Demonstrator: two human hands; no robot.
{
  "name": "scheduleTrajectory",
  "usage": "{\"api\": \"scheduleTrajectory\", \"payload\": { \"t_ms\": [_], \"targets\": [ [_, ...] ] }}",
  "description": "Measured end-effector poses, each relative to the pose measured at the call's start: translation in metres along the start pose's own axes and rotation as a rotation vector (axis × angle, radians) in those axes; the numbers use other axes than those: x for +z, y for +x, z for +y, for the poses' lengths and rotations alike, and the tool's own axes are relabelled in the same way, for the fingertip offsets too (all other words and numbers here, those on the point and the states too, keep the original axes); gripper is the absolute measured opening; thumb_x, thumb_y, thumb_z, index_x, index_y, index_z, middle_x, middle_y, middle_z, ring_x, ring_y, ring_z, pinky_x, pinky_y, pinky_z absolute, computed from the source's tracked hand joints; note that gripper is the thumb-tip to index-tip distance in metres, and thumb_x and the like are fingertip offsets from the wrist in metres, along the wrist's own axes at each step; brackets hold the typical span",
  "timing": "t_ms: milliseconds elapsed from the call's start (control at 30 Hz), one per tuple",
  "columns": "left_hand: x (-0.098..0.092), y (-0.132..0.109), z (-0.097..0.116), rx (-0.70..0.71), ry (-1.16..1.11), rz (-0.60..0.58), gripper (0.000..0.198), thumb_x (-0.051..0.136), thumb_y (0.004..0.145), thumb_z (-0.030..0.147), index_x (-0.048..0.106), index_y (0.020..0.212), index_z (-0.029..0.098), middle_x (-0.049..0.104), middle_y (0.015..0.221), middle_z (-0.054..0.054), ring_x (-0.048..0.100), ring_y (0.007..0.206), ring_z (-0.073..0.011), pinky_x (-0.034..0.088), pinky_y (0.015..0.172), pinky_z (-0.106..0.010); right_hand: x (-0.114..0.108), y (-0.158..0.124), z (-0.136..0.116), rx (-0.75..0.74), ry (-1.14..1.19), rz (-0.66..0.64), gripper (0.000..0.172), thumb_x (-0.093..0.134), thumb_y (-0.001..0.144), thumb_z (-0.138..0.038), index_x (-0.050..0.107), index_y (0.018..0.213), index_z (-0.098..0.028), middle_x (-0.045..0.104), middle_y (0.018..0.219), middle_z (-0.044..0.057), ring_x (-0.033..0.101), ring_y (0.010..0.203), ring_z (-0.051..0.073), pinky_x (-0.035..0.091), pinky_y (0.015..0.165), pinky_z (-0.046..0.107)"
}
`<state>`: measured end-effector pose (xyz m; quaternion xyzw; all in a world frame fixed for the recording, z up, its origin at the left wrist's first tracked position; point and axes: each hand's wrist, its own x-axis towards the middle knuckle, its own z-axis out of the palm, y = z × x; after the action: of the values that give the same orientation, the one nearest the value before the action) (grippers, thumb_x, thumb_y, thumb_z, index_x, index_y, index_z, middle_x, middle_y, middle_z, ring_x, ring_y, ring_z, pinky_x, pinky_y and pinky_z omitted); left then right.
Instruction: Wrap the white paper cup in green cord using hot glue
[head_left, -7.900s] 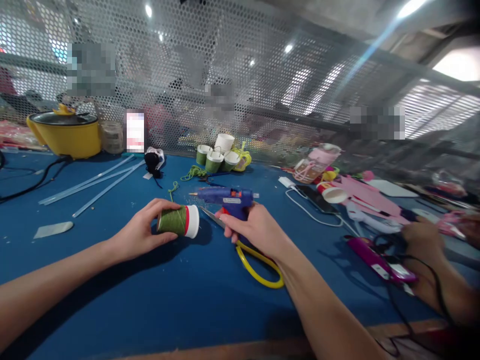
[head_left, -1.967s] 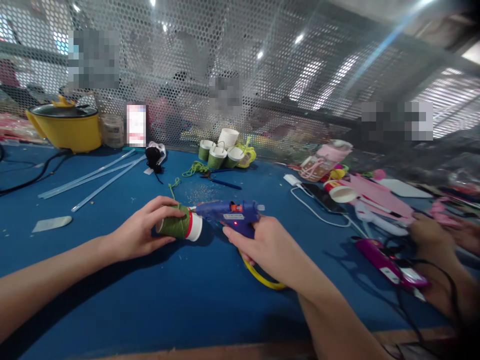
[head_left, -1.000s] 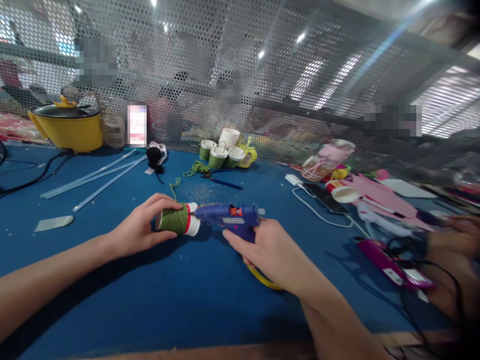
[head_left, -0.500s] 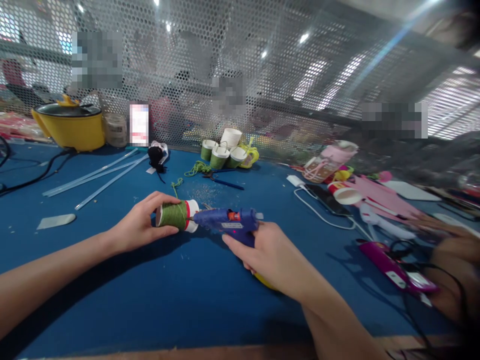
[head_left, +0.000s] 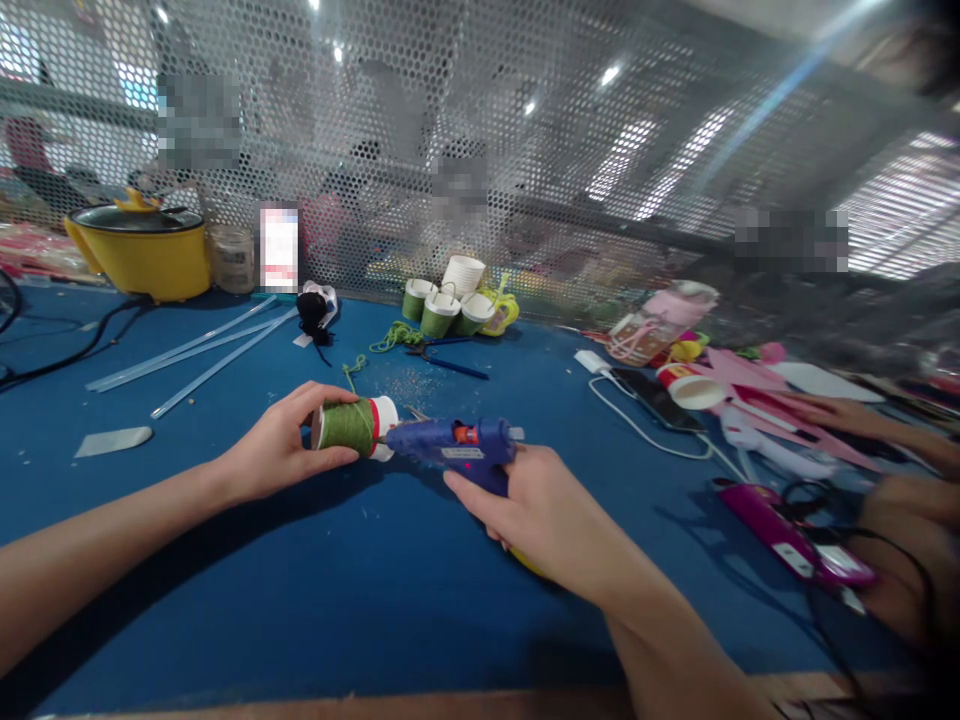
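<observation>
On its side over the blue table (head_left: 420, 620), a paper cup (head_left: 349, 427) wrapped in green yarn is held by my left hand (head_left: 289, 440), fingers above and thumb below. A red band and white rim show at its right end. My right hand (head_left: 529, 500) is closed round the handle of a blue glue gun (head_left: 450, 440). The gun's nozzle points left and meets the cup near the red band; whether it touches cannot be told. A strand of green yarn (head_left: 354, 372) lies behind the cup.
Green-wrapped cups (head_left: 439, 314), blue-handled pliers (head_left: 454, 366) and a black yarn bundle (head_left: 313, 308) stand or lie behind. Clear glue sticks (head_left: 225, 362) and a yellow pot (head_left: 154, 255) are left. Rightward are a phone (head_left: 656, 400), a purple device (head_left: 787, 535) and a person's hand (head_left: 840, 412).
The other person's hand at the right has shifted over the pink material. My hands, the cup and the glue gun have hardly moved.
</observation>
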<state>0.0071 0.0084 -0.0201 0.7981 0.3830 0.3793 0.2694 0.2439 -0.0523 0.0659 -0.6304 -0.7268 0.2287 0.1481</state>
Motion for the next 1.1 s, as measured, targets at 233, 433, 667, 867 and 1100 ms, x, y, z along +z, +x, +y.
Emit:
{"api": "scheduleTrajectory", "payload": {
  "t_ms": [233,433,667,867,1100],
  "targets": [
    [-0.002,-0.001,0.006,0.102,0.071,-0.032,0.040,0.063,0.077,0.031,0.049,0.113,0.022,0.054,0.107,-0.007,0.056,0.096,-0.0222,0.048,0.082,-0.037,-0.001,0.000,0.000,0.033,0.014,0.036,0.023,0.051,0.079,-0.032,0.054,0.061,-0.018,0.056,0.044,-0.001,0.052,0.041,0.013,0.040,0.043,0.023],
    [-0.004,-0.001,0.012,0.181,0.142,-0.044,0.039,0.063,0.078,0.027,0.048,0.114,0.021,0.053,0.108,-0.009,0.053,0.100,-0.0231,0.046,0.086,-0.038,-0.001,0.001,0.001,0.047,0.049,0.029,0.026,0.052,0.078,-0.034,0.051,0.056,-0.019,0.055,0.041,-0.001,0.053,0.039,0.013,0.040,0.041,0.023],
    [-0.002,-0.003,0.013,0.220,0.137,-0.070,0.040,0.061,0.079,0.022,0.048,0.116,0.020,0.049,0.112,-0.010,0.051,0.105,-0.0227,0.046,0.089,-0.037,-0.002,0.004,0.002,0.041,0.103,0.049,0.032,0.053,0.078,-0.035,0.047,0.050,-0.020,0.054,0.040,-0.001,0.054,0.040,0.012,0.042,0.042,0.021],
    [-0.002,-0.005,0.014,0.267,0.203,-0.095,0.038,0.059,0.081,0.021,0.047,0.116,0.021,0.047,0.116,-0.010,0.050,0.107,-0.0222,0.045,0.091,-0.036,-0.001,0.008,0.004,0.033,0.098,0.049,0.034,0.052,0.078,-0.036,0.046,0.049,-0.020,0.052,0.039,-0.001,0.053,0.039,0.012,0.043,0.043,0.021],
    [-0.002,-0.005,0.014,0.277,0.242,-0.119,0.037,0.057,0.082,0.022,0.045,0.117,0.023,0.045,0.119,-0.010,0.049,0.109,-0.0236,0.045,0.091,-0.038,0.002,0.013,-0.001,0.068,0.165,0.061,0.024,0.054,0.077,-0.030,0.048,0.057,-0.018,0.052,0.039,-0.002,0.051,0.036,0.010,0.041,0.039,0.020]
  ]
}}
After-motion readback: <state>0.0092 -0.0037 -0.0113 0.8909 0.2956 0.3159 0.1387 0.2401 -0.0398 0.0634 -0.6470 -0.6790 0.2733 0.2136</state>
